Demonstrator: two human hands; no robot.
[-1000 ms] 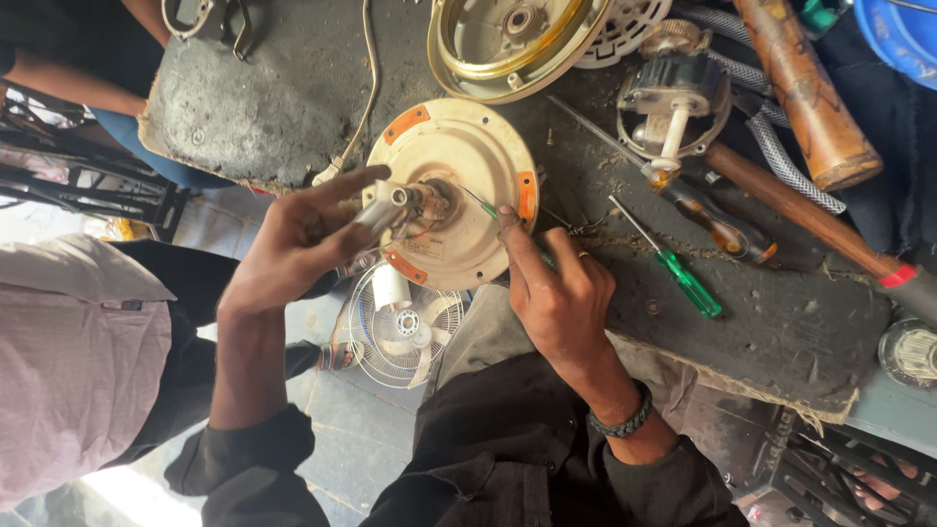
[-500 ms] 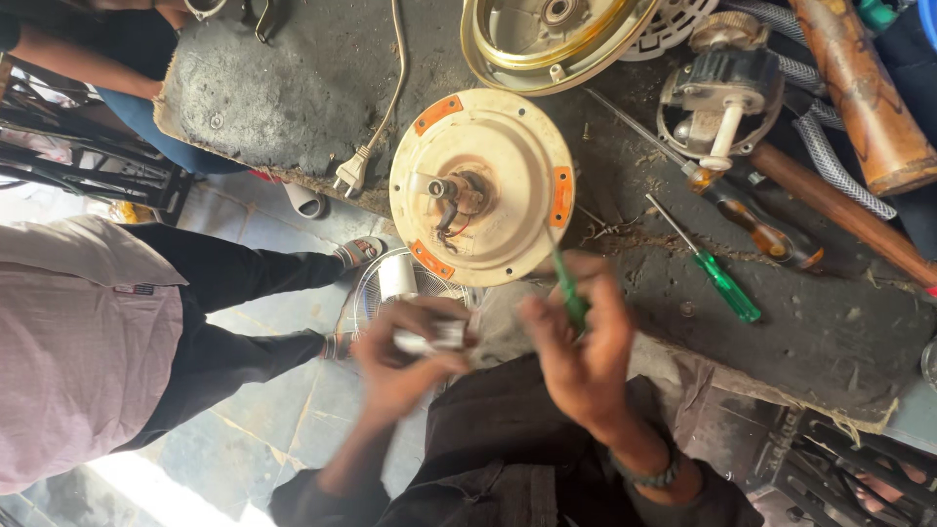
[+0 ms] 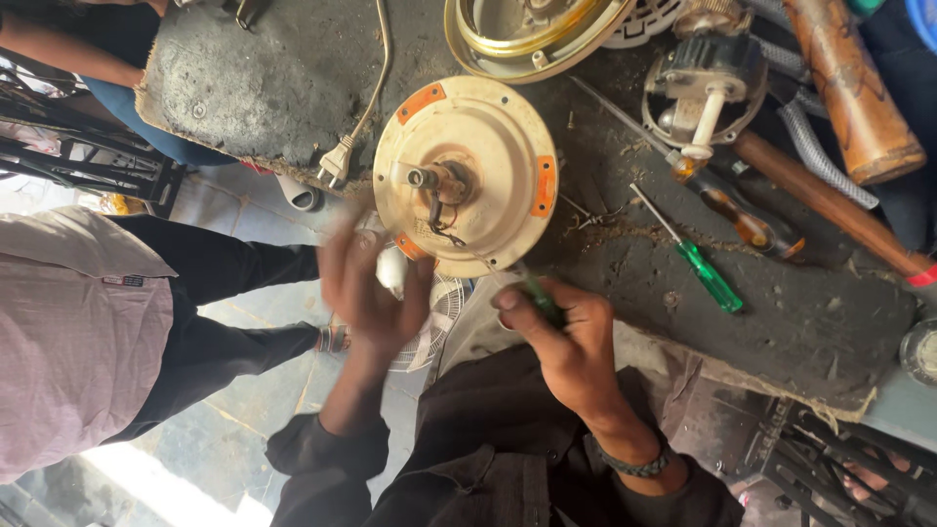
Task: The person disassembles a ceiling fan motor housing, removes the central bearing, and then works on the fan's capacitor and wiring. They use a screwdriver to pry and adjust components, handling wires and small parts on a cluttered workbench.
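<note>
A cream round fan motor housing (image 3: 488, 127) with orange patches lies on the dark workbench (image 3: 781, 322), its short shaft (image 3: 427, 179) pointing up. My left hand (image 3: 371, 288) is a blur just below the housing's lower left edge; whether it holds anything is unclear. My right hand (image 3: 571, 346) is closed around a green-handled screwdriver (image 3: 539, 299), close to the housing's lower right rim. A thin black wire curls out beside the shaft.
On the bench to the right lie a green screwdriver (image 3: 708, 274), an amber-handled screwdriver (image 3: 744, 221), a wooden-handled tool (image 3: 830, 207) and a second motor (image 3: 705, 78). A white plug (image 3: 337, 161) hangs at the bench edge. A person in a pink shirt (image 3: 78, 332) stands left.
Both hands came off the housing and dropped towards me, then rose back to its lower edge. The right hand has kept the green screwdriver throughout.
</note>
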